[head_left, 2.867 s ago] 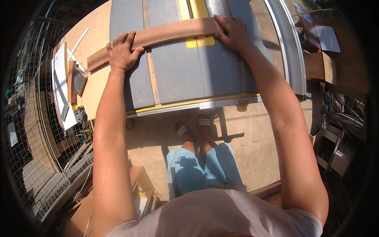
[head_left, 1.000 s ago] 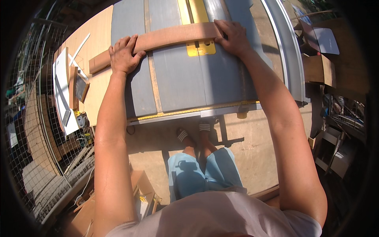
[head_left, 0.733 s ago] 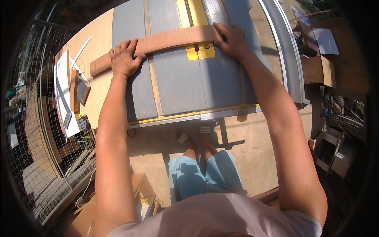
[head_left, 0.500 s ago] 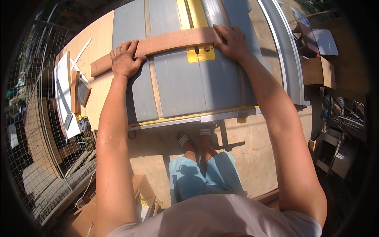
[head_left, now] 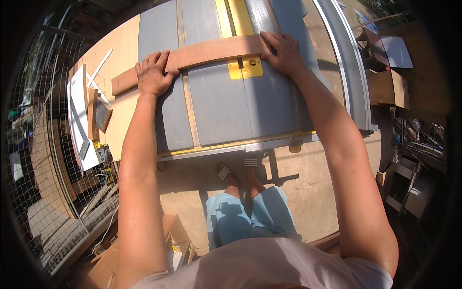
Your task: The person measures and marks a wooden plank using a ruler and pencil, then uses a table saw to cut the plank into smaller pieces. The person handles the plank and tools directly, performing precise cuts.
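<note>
A long, flat, reddish-brown wooden board [head_left: 207,52] lies crosswise on the far part of the grey metal saw counter [head_left: 226,106], its left end reaching over onto the pale plywood side counter [head_left: 115,53]. The left hand [head_left: 154,72] rests flat on the board's left part, fingers spread and pointing far, the palm lapping over the board's near edge onto the grey top. The right hand [head_left: 281,45] is pressed against the board's right end, fingers laid over it and thumb at the near edge; neither hand is closed around the wood.

The board sits across the yellow rectangular insert plate [head_left: 245,67] set in the counter, with a dark slot showing just at the board's near edge. Compared with the picture from about three seconds back, more of the yellow plate lies bare on the near side of the board, so the board and both hands have slid a little farther away from the person; since half a second ago the shift is slight.

On the left side counter lie a white flat panel [head_left: 77,120], a small wooden-framed dark piece [head_left: 102,113] and a tape measure [head_left: 103,154] near its near edge.
</note>
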### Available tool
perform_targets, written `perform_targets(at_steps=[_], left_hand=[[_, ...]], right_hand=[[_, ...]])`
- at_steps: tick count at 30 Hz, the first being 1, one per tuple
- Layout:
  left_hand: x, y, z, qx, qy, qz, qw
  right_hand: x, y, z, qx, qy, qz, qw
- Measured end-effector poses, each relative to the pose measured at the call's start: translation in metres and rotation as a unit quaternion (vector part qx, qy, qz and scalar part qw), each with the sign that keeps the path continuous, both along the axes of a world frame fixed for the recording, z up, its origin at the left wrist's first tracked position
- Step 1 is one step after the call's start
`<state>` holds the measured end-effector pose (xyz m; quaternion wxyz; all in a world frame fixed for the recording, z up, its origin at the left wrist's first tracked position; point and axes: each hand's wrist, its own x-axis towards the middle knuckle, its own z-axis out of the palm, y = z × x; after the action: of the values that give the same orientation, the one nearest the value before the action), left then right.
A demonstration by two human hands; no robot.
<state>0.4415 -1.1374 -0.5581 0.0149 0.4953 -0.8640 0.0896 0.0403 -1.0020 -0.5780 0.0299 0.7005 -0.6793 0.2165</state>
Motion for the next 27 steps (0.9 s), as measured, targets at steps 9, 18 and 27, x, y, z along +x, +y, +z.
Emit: perform_targets(at_steps=[9, 18, 27], left_hand=[[-0.0019, -0.0012, 0.0013, 0.0, 0.003, 0.0, 1.0], [-0.0017, -0.0049, -0.0002, -0.003, 0.014, -0.006, 1.0], [-0.0034, -0.0063, 0.0029, -0.005, 0.031, -0.021, 0.999]], right_hand=[[0.0, -0.0022, 0.0028, 0.006, -0.005, 0.0, 1.0], [-0.001, -0.006, 0.0005, 0.008, 0.006, -0.004, 1.0], [-0.0016, -0.0084, 0.0011, 0.007, 0.013, -0.007, 1.0]])
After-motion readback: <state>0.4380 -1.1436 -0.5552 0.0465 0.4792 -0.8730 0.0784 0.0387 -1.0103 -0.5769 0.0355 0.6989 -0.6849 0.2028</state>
